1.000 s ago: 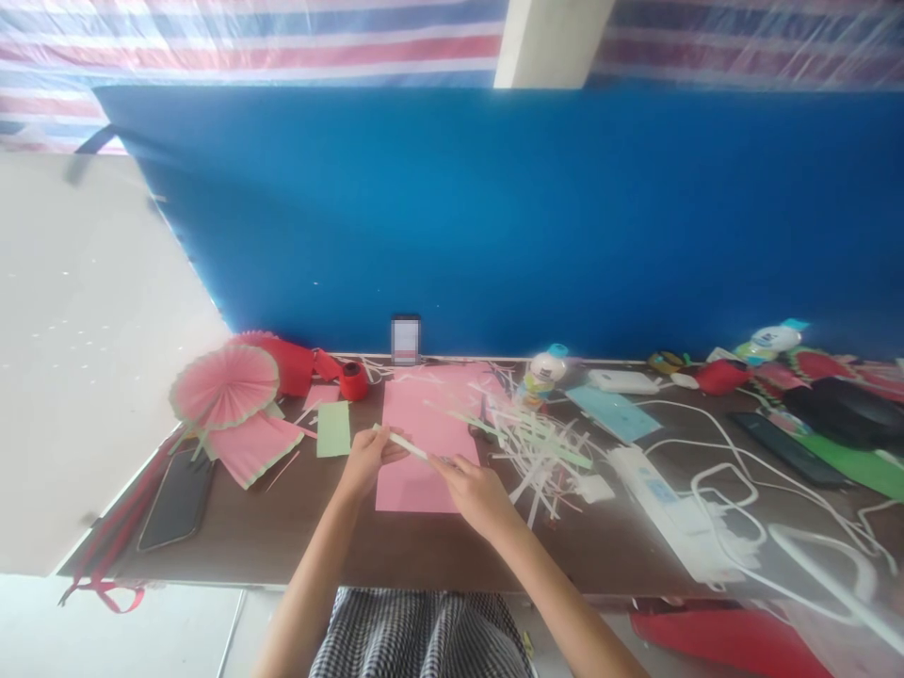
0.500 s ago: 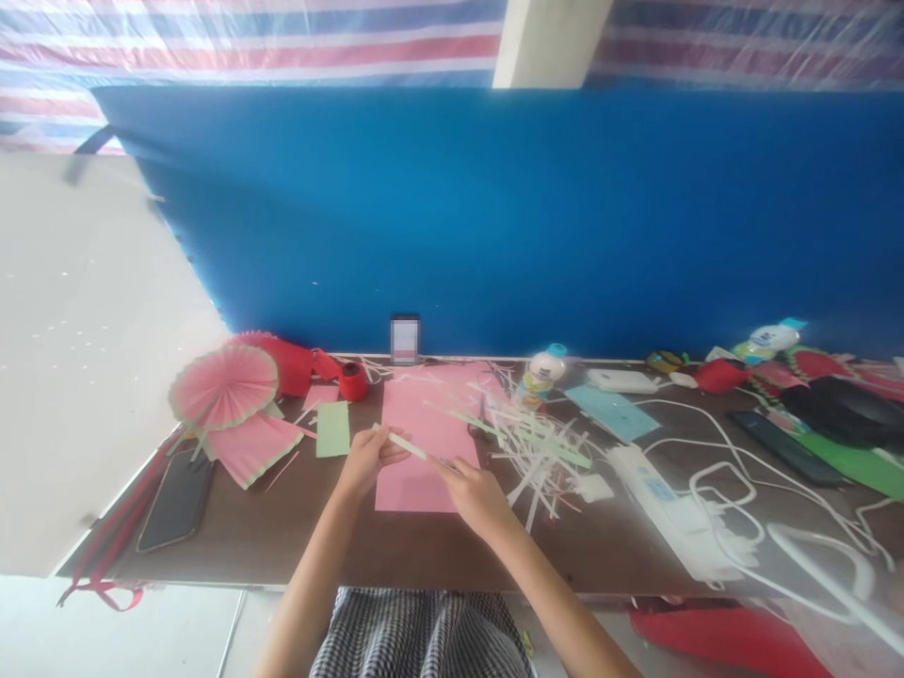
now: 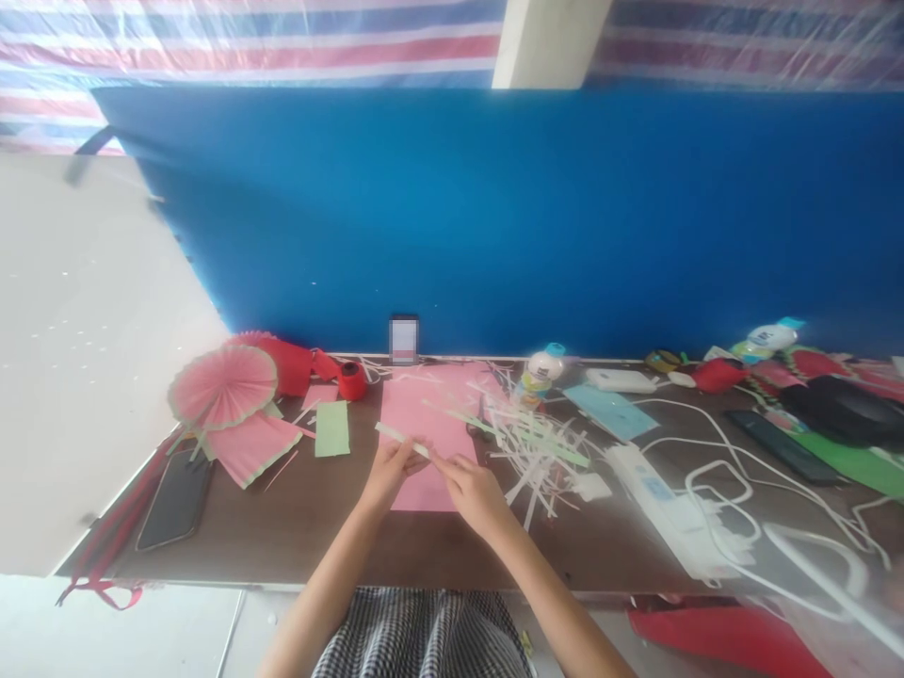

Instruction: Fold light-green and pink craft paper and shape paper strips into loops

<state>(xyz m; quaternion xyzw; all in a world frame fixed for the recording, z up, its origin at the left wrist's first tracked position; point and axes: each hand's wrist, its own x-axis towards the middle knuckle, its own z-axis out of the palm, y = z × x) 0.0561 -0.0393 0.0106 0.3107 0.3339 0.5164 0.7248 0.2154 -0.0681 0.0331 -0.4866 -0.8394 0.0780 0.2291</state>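
A narrow pale paper strip (image 3: 391,433) slants over a pink paper sheet (image 3: 413,405) on the table. My left hand (image 3: 390,471) is closed on the strip near its right end, thumb on top. My right hand (image 3: 472,488) has its fingers drawn together at that same end, its fingertips touching the strip; the exact grip is too small to make out clearly. Right of the sheet lies a tangled heap of white and green paper strips (image 3: 540,447). A small green paper rectangle (image 3: 331,429) lies to the left.
Pink folded paper fans (image 3: 224,384), a red ribbon roll (image 3: 351,381) and a dark phone (image 3: 175,499) are on the left. A glue bottle (image 3: 540,375) stands behind the heap. A white power strip (image 3: 674,513) and looping cables occupy the right. A blue panel (image 3: 452,217) rises behind.
My left hand has slid right along the strip, close to my right fingertips. More of the strip's left end now sticks out. My right hand has shifted only slightly.
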